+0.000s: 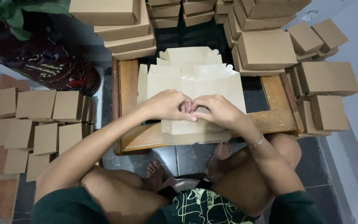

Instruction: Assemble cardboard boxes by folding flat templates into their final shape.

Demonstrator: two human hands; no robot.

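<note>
Head-worn camera, steeply downward, close

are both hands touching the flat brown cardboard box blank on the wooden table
Touching: the head view shows left hand and right hand pressed on the flat brown cardboard box blank.

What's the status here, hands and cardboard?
Left hand and right hand pressing down together on flat box blank. Low wooden table underneath. Nothing in the way.

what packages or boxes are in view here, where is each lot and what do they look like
Flat box blanks: on the low wooden table, under left hand and right hand; plain brown card, notched flaps.
Folded boxes, back: stacked behind the table; brown, rectangular, closed.
Folded boxes, right: piled on the floor; same brown.
Folded boxes, left: rows on the tiled floor; brown, squarish.
No labels, signs or screens visible.
</note>
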